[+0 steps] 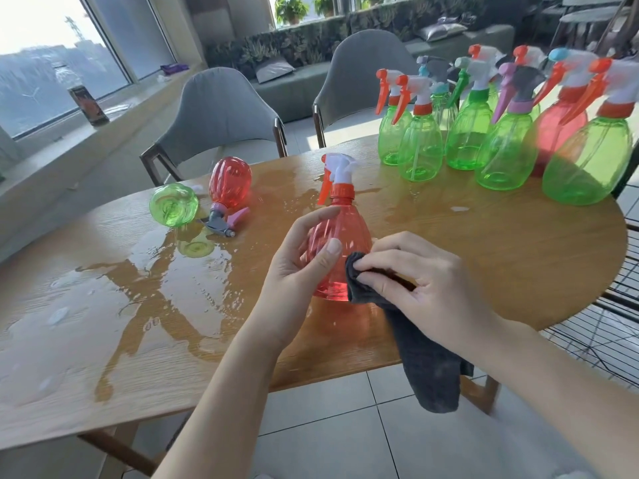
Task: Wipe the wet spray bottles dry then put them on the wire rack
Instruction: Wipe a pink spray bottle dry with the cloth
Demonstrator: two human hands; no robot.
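A translucent red plastic spray bottle with an orange collar and white trigger head is held upright just above the near edge of the oval wooden counter, so that its sides can be reached from all round. The left hand is curled round the bottle's body, thumb towards the viewer and forefinger high near the shoulder; this grip is judged to steady the bottle while it is dried. The right hand pinches a fold of dark grey cloth between thumb and fingertips and presses it against the bottle's lower right side; the rest of the cloth hangs free below the counter's edge. Both forearms are extended forward from the lower margin, the wrists roughly level with the counter.

Two further bottles, a green one and a red one with a lilac and grey trigger, lie on their sides in a wide pool of water on the left, presumably awaiting wiping. A cluster of upright green and red spray bottles is seen at the far right; whether it stands on the counter or on something beyond it cannot be told. A black wire rack, the intended destination, is visible beyond the counter's right edge.
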